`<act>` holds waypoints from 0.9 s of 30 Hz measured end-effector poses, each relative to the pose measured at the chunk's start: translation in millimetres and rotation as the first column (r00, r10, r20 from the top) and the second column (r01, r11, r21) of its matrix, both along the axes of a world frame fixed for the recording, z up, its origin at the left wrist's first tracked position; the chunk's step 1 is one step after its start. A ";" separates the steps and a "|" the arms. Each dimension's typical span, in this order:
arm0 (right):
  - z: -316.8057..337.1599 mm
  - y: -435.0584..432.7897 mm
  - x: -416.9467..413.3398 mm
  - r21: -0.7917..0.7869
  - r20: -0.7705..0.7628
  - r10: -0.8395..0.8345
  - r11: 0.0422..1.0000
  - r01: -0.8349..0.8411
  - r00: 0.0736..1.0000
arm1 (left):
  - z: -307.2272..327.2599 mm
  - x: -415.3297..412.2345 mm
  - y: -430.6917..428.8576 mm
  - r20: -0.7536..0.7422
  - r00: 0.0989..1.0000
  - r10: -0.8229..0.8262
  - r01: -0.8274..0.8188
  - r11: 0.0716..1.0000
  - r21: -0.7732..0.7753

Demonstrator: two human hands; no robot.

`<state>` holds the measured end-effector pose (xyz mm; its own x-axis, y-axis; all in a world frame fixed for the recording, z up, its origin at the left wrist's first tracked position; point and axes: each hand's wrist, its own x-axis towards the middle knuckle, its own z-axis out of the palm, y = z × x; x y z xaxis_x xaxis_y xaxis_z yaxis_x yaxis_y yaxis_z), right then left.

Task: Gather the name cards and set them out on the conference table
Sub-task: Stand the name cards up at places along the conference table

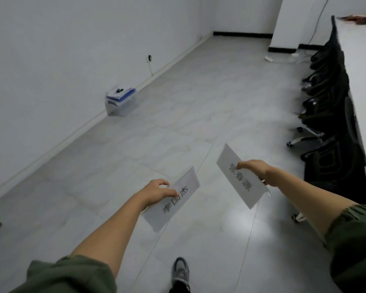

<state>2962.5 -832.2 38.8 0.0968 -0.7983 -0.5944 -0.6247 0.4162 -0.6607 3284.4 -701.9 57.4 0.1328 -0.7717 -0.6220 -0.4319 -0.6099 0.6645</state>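
two white name cards are held out above the tiled floor. the left card (173, 198) is pinched by the left hand (157, 192); the right card (241, 176) is gripped by the right hand (260, 171). the conference table (363, 66) is seen far right, behind black chairs (330, 115).

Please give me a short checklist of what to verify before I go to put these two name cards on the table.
1. Grip of left hand on left card: ok.
2. Grip of right hand on right card: ok.
3. Free floor toward conference table: ok.
4. Reach to table edge: not ok, black chairs line it.
5. Free spot on table: cannot tell, mostly out of view.
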 end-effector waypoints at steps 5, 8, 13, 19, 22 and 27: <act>7.9 -76.8 18.9 -0.027 0.014 -0.136 0.990 0.136 0.991 | 7.7 37.0 -129.5 0.041 0.983 -0.181 0.181 0.983 -0.004; 14.1 -111.4 14.2 -0.016 0.023 -0.226 0.974 0.227 0.974 | 16.8 37.0 -211.2 0.067 0.954 -0.294 0.294 0.956 0.009; 14.9 -175.3 -27.3 -0.001 0.036 -0.406 0.914 0.406 0.913 | 10.6 1.3 -332.0 0.033 0.901 -0.432 0.433 0.901 -0.013; -4.9 -274.5 -78.9 0.043 0.066 -0.534 0.846 0.532 0.843 | -4.0 -55.2 -452.9 0.035 0.850 -0.525 0.525 0.851 0.020; 2.0 -337.8 -100.7 0.050 0.124 -0.565 0.825 0.563 0.816 | 2.9 -86.5 -524.4 0.050 0.836 -0.546 0.546 0.838 0.028; 24.1 -420.9 -140.3 0.023 0.141 -0.591 0.804 0.594 0.794 | 11.3 -133.7 -631.0 0.044 0.803 -0.594 0.595 0.804 -0.005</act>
<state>2822.2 -1253.0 62.9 -0.3219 -0.7378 -0.5934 -0.1650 0.6609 -0.7322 3150.7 -1332.9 68.6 -0.3322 -0.7179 -0.6118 -0.7311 -0.2138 0.6479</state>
